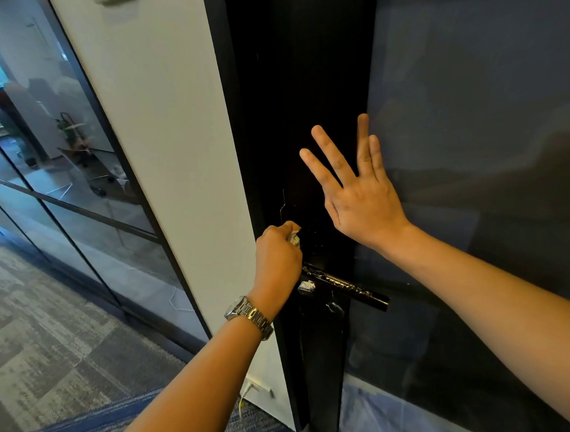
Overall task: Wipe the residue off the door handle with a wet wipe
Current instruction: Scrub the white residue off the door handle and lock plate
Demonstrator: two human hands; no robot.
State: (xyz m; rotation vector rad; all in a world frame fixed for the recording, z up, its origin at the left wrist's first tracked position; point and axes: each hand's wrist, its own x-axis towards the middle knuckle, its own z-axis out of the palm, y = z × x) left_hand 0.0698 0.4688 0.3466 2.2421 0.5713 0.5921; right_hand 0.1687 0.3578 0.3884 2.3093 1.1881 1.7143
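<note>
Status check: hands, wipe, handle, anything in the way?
Left hand shut on wet wipe, above door handle. Right hand open, flat on door. White residue remains on handle. No obstruction.

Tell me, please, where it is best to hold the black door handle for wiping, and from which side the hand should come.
Probably the free end of the door handle, from the right: the bar lies nearly level, its right end is bare, and the white residue sits near the pivot. The left hand with the wipe already crowds that side.
</note>
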